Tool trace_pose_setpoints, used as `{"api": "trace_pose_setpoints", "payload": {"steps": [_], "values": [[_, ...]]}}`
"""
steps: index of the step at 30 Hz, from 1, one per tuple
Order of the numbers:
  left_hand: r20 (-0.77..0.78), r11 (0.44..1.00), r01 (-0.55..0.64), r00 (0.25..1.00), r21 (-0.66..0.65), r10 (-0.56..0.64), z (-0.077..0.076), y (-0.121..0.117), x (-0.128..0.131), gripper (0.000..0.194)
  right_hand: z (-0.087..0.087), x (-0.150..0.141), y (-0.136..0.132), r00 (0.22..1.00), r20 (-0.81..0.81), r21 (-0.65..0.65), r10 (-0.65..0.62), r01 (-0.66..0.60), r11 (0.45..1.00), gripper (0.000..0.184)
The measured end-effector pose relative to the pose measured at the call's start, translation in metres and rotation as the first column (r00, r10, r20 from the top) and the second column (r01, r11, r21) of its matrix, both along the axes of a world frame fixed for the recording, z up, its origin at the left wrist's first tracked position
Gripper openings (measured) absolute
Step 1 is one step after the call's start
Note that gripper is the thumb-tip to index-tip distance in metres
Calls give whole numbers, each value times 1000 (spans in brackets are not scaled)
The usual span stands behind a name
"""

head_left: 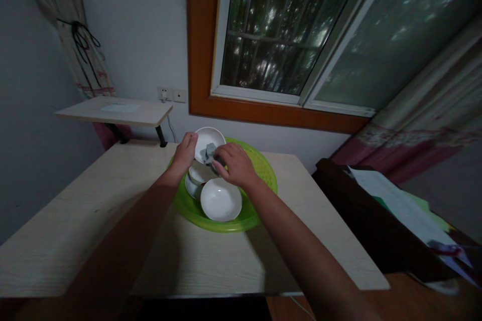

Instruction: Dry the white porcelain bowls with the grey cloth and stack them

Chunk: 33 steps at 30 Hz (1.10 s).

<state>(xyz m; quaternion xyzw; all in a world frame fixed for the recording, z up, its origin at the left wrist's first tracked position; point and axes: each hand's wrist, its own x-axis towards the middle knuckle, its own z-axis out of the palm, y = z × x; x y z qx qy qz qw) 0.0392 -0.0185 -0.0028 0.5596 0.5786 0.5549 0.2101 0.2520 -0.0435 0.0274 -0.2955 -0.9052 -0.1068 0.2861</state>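
A round green basin point(259, 215) stands on the pale wooden table point(94, 220) and holds white dishes. My left hand point(185, 153) grips the rim of a tilted white plate point(211, 136) held above the basin. My right hand point(235, 164) is closed on a grey cloth point(209, 153) and presses it against that plate's face. A white bowl point(221, 200) lies in the front of the basin. Two more white bowls point(198, 175) sit stacked under my hands, partly hidden.
A small shelf point(116, 110) stands at the table's back left, below a wall socket point(171, 94). A window point(286, 35) with bars fills the wall behind. A dark surface with papers point(399, 205) adjoins the table's right side.
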Motion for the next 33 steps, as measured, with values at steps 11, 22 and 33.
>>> {"api": "trace_pose_setpoints", "payload": {"steps": [11, 22, 33], "values": [[-35, 999, -27, 999, -37, 25, 6, -5, 2, 41, -5, 0, 4, 998, 54, -19, -40, 41, 999, 28], [-77, 1000, -8, 997, -9, 7, 0, 0, 0, 41, -10, -5, -2, 976, 123, -158, 180, -160, 974, 52], [-177, 999, 35, 983, -42, -42, 1, -2, 4, 42, -14, -11, -1, 969, 232, -119, 85, -58, 991, 56]]}}
